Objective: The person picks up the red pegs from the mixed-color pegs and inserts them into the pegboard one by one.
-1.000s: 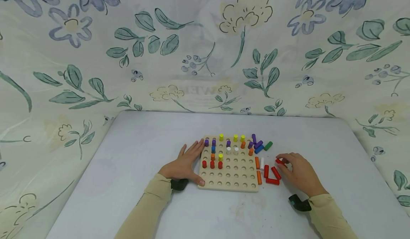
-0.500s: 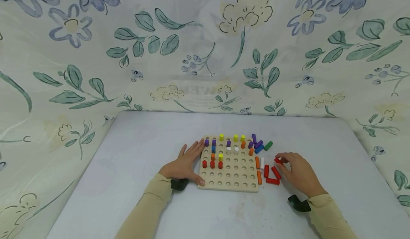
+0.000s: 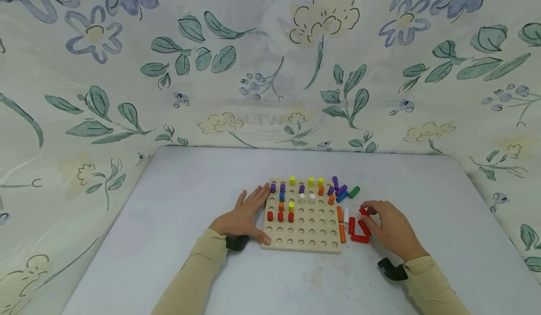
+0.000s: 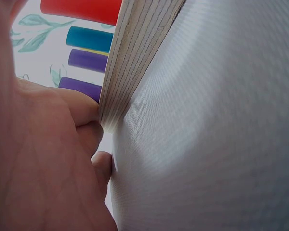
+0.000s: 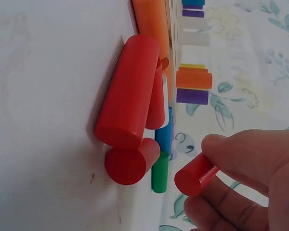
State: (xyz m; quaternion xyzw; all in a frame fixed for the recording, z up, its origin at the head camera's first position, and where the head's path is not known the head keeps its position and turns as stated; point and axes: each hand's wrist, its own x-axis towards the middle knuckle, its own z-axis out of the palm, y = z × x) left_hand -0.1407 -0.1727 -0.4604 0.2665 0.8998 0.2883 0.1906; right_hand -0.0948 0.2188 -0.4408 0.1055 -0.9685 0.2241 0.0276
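A wooden pegboard [image 3: 306, 247] lies on the white table, with several coloured pegs upright in its holes. My left hand [image 3: 243, 221] rests against its left edge, fingers spread and thumb on the near left corner. In the left wrist view, the fingers [image 4: 86, 108] touch the layered side of the board. My right hand [image 3: 392, 226] is right of the board, pinching a red peg [image 5: 197, 174] between thumb and fingers. Below it, loose red pegs [image 3: 360, 239] lie on the table; one red peg [image 5: 130, 91] shows large in the right wrist view.
Beside the board's right edge lie orange pegs [image 3: 342, 234] and a white peg [image 3: 346, 215]. Farther back are a green peg [image 3: 354, 192], a blue peg [image 3: 342, 196] and purple pegs [image 3: 336, 182]. Floral cloth [image 3: 270, 61] hangs behind the table.
My right hand has shifted slightly left toward the board, carrying the red peg. The left hand and the board have stayed in place.
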